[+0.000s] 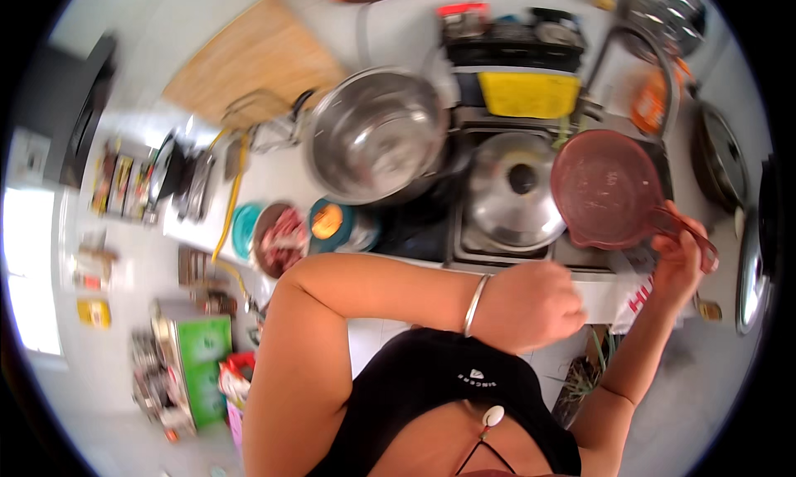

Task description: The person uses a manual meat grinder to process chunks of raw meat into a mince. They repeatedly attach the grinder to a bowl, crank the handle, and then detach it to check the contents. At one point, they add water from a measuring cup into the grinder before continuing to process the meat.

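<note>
My right hand (681, 261) grips the handle of a reddish-brown translucent plastic dipper (607, 187), which is held over the sink area at the right. Beside it, to the left, a steel pot lid (502, 208) with a black knob overlaps the dipper's edge in this view. My left hand (531, 307), with a bangle at the wrist, is curled closed in front of the counter's near edge, below the lid. Its palm is turned away, so whatever its fingers may hold is hidden.
A large steel pot (336, 133) stands left of the lid. Bowls with raw meat (284, 238) and something yellow (326, 221) sit at the counter's front left. A yellow cloth (529, 94) hangs behind the sink; the faucet (663, 71) arches at its right. A wooden board (257, 62) leans behind.
</note>
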A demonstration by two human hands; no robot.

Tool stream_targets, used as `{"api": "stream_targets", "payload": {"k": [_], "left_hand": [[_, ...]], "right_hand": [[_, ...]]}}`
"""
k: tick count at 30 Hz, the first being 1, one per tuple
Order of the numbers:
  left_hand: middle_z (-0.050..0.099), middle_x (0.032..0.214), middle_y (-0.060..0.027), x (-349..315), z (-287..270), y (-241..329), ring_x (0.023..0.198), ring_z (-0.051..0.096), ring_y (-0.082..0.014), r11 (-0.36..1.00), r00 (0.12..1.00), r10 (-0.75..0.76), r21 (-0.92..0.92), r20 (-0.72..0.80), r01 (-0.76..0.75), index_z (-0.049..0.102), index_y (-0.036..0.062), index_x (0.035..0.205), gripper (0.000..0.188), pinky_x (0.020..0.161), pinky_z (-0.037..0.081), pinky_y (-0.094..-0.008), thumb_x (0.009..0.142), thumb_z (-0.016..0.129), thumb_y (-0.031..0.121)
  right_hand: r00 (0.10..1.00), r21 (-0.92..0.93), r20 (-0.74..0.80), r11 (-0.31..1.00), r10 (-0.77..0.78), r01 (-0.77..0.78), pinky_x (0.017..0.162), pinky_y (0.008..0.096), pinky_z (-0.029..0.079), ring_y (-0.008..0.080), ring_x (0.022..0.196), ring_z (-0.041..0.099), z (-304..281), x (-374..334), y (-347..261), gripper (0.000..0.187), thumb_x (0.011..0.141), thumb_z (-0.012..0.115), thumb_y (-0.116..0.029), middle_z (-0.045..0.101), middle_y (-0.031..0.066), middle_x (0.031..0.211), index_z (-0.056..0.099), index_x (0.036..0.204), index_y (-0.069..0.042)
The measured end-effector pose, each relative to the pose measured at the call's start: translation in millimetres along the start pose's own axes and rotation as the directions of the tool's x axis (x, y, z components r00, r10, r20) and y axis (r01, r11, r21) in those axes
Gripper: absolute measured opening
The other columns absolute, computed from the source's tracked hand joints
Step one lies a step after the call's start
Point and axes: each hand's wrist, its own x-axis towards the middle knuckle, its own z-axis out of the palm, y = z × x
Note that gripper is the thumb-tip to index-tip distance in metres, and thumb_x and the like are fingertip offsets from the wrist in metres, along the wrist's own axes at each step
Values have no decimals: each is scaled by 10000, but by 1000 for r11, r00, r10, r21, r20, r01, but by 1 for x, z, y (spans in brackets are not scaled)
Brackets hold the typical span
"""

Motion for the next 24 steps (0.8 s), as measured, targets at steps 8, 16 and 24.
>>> {"api": "stream_targets", "payload": {"k": [8,16,24], "left_hand": [[672,950,-95,-227,-44,93,838,656,-294,824,819,-558,21,-134,566,671,45,1082,256,738,526,-394,861,674,175],[700,937,-149,-441,-47,201,837,676,-324,342,246,-875,-173,-417,924,693,20,1075,268,747,540,-396,828,719,120],[711,914,-153,-570,-12,270,817,703,-267,111,-170,-885,-553,-433,826,697,-7,1055,277,740,553,-341,815,739,125]], "right_hand": [[875,203,484,971,10,-123,728,323,578,306,781,713,230,-48,-7,360,917,564,-119,588,355,1237,568,1196,108],[749,53,657,986,86,-160,713,300,606,233,731,724,448,-196,42,259,894,572,2,679,246,1124,585,1141,77],[652,-113,744,989,145,-91,715,245,563,146,820,706,553,-294,104,217,900,603,66,679,108,1087,594,1114,31]]}}
